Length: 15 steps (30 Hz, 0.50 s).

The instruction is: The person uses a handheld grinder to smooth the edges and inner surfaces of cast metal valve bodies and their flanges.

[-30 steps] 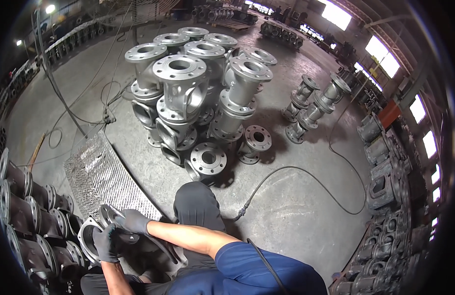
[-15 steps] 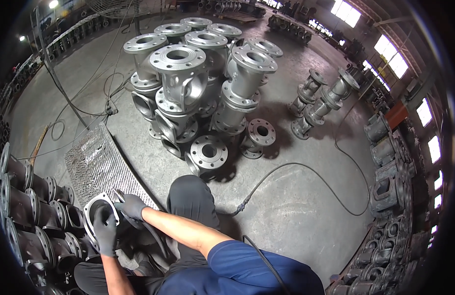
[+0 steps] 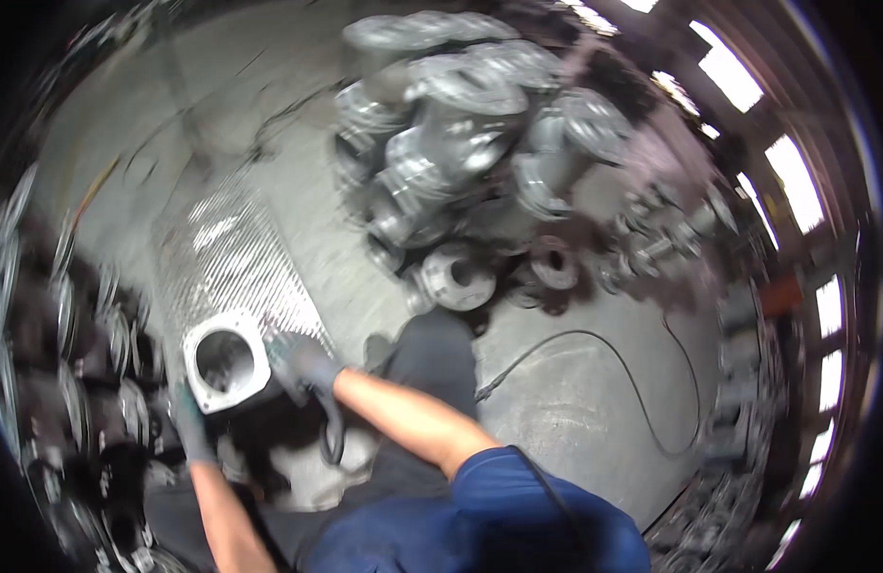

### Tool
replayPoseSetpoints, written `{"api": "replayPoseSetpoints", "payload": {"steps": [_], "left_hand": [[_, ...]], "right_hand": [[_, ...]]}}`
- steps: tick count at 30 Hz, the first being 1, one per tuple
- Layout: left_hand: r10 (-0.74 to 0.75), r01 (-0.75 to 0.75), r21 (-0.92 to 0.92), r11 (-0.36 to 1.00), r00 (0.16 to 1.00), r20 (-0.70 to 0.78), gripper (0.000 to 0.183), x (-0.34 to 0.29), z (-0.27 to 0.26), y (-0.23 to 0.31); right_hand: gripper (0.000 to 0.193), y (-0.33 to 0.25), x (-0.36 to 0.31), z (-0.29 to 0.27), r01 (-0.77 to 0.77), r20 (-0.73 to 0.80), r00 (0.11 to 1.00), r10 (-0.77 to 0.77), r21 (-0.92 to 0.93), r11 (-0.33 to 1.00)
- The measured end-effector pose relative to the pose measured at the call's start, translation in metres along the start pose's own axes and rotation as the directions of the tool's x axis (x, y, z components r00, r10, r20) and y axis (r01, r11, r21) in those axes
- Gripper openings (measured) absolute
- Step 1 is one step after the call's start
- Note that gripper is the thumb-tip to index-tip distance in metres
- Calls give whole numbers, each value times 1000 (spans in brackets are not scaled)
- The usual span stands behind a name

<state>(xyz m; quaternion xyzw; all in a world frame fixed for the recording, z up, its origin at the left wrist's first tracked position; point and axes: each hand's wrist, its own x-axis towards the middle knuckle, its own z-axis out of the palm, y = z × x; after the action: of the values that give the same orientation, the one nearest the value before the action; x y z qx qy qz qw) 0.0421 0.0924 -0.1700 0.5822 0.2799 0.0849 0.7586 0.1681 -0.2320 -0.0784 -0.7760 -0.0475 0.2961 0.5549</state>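
A metal valve body (image 3: 261, 366) with a pale, square-cornered flange stands at the near end of a metal grating, its round bore facing up. My left hand (image 3: 191, 430), in a grey glove, is at the flange's lower left corner; blur hides whether its fingers grip the edge. On the flange's right side is my gloved right hand (image 3: 308, 368), closed around a hand tool that is mostly hidden and smeared. A black hose (image 3: 333, 441) hangs in a loop below this hand.
The ridged metal grating (image 3: 241, 244) lies ahead. Stacked silver flanged valve bodies (image 3: 441, 153) stand beyond my knee, smaller ones (image 3: 675, 234) further right. Dark castings (image 3: 78, 382) crowd the left side; more castings (image 3: 747, 401) line the right. A cable (image 3: 613, 353) curves across the floor.
My left hand has left the valve body's bore and is now outside its flange. The bore faces up more squarely. The whole view has shifted and is blurred.
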Motion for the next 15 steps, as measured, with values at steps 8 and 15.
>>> {"api": "replayPoseSetpoints", "payload": {"steps": [8, 15], "left_hand": [[648, -525, 843, 118, 684, 335, 46, -30, 14, 31], [605, -436, 832, 344, 780, 159, 50, -14, 42, 56]], "right_hand": [[53, -33, -3, 6, 27, -153, 988, -26, 0, 1000], [61, -73, 12, -1, -127, -83, 989, 121, -66, 990]]}}
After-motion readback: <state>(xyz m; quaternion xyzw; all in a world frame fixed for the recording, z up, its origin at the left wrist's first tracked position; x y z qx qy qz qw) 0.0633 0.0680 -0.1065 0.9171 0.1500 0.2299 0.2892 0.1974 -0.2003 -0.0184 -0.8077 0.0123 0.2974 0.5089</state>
